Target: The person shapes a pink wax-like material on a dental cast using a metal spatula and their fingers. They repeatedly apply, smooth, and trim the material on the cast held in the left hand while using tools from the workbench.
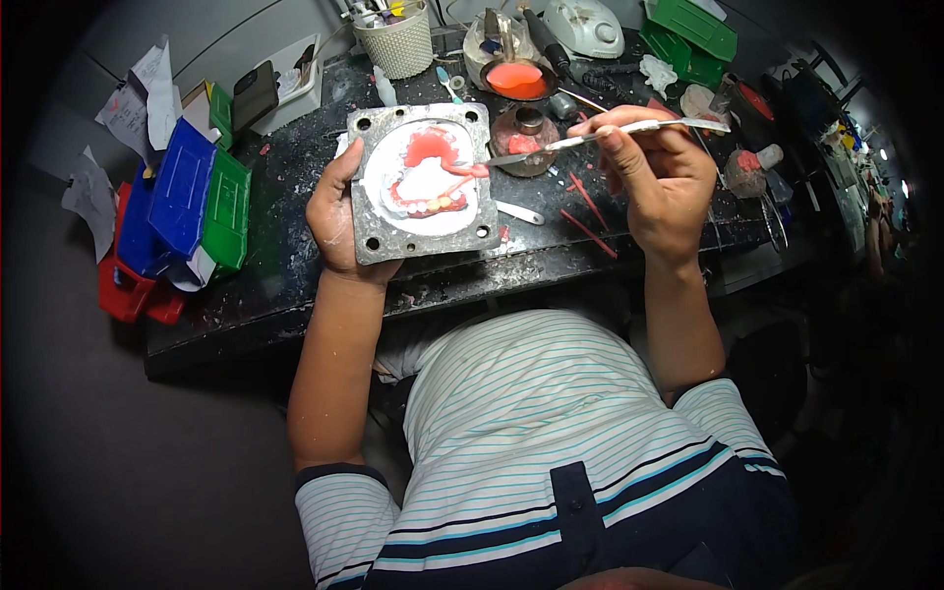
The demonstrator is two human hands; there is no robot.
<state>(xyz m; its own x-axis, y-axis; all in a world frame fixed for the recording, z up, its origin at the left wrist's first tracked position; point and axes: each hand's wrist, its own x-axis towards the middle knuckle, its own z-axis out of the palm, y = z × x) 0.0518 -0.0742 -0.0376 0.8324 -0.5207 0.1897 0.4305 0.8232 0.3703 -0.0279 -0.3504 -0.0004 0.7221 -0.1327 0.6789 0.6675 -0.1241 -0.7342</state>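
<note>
My left hand (332, 211) grips a square grey metal dental flask (418, 248) by its left side, thumb on the rim, and tilts its face up. White plaster fills the flask's round middle. Set in it is a denture with red-pink wax (430, 149) and a row of teeth (433, 206). My right hand (659, 182) pinches a wax knife (649, 126) by its pale handle. Its blade reaches left to the flask's right edge, beside a strip of pink wax (470, 170). Whether blade and wax touch, I cannot tell.
Behind the blade stands a spirit lamp (528, 152); a pan of red wax (516, 81) is farther back. Thin red wax sticks (590, 234) and a white-handled tool (519, 212) lie on the black bench. Blue bins (182, 187) stand left, a woven basket (395, 44) at the back.
</note>
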